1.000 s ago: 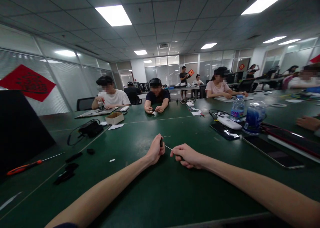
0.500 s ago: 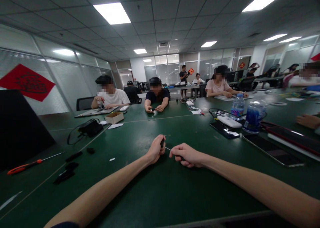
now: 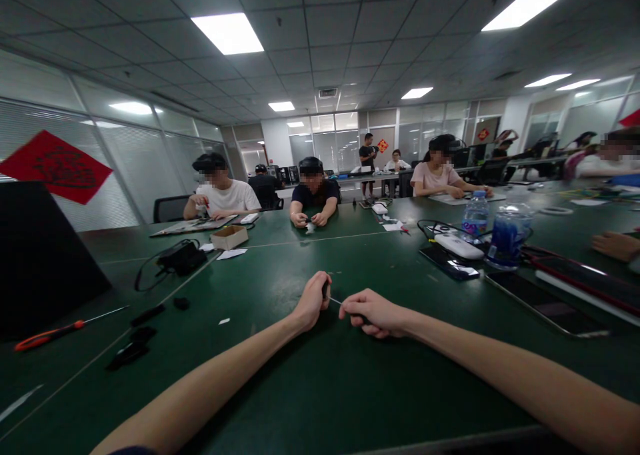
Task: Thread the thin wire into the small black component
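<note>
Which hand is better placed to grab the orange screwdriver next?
Probably the left hand: the orange screwdriver lies far out on its side of the table, while the right hand would have to cross over. Both hands are closed on a small thin tool.

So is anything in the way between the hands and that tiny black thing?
No, nothing visible. The left hand grips the small black piece, and the right hand holds a thin silver rod pointing at it across the short gap.
</note>
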Available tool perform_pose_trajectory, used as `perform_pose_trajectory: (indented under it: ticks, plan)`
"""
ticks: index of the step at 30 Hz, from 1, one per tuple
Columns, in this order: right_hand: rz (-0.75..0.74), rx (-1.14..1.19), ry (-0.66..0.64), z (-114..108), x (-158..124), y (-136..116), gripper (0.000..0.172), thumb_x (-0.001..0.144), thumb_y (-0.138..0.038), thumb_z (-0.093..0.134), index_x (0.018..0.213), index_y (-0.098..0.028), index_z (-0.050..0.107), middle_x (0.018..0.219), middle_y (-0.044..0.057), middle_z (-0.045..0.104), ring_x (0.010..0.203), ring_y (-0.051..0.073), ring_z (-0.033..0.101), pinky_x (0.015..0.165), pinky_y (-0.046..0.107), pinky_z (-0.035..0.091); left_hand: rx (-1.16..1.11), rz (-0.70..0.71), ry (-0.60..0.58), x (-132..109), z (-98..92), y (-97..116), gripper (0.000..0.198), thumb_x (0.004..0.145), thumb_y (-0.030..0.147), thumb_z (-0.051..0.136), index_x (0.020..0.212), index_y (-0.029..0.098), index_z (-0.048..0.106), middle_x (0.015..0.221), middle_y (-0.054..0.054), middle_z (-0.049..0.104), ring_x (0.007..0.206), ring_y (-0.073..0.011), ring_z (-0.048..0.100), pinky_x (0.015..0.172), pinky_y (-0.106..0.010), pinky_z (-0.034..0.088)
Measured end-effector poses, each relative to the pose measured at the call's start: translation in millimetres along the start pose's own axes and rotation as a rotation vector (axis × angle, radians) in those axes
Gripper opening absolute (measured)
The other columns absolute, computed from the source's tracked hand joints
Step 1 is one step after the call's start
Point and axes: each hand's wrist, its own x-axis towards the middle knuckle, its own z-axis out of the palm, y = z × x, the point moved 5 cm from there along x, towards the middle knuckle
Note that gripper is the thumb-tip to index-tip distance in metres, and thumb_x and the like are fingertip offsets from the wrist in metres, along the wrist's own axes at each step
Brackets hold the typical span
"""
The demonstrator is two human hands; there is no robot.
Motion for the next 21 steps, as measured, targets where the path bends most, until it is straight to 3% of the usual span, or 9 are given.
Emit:
perform_pose_trajectory:
  ticks: [12, 21]
  plan:
    - [0.006, -0.01, -0.021, -0.1, -1.5, -1.6, 0.028, 0.086, -0.043, 0.05, 0.098, -0.019, 0.058, 0.066, -0.006, 0.042, 0.036, 0.001, 0.03, 0.028, 0.013, 0.019, 0.051, -0.001, 0.028, -0.1, -1.9, -3.1, 0.033, 0.083, 0.051, 0.044, 0.081, 0.019, 0.047, 0.047, 0.007, 0.034, 0.035, -0.0056, 0.025, 0.034, -0.017, 0.018]
    - [0.025, -0.032, -0.002, 4.2, 0.5, -0.2, 0.03, 0.085, -0.045, 0.051, 0.098, -0.019, 0.058, 0.066, -0.007, 0.041, 0.035, 0.001, 0.029, 0.027, 0.012, 0.018, 0.169, 0.005, 0.147, -5.3, -1.6, 6.3, 0.026, 0.082, 0.043, 0.042, 0.075, 0.018, 0.048, 0.048, 0.006, 0.037, 0.035, -0.0067, 0.029, 0.035, -0.018, 0.019]
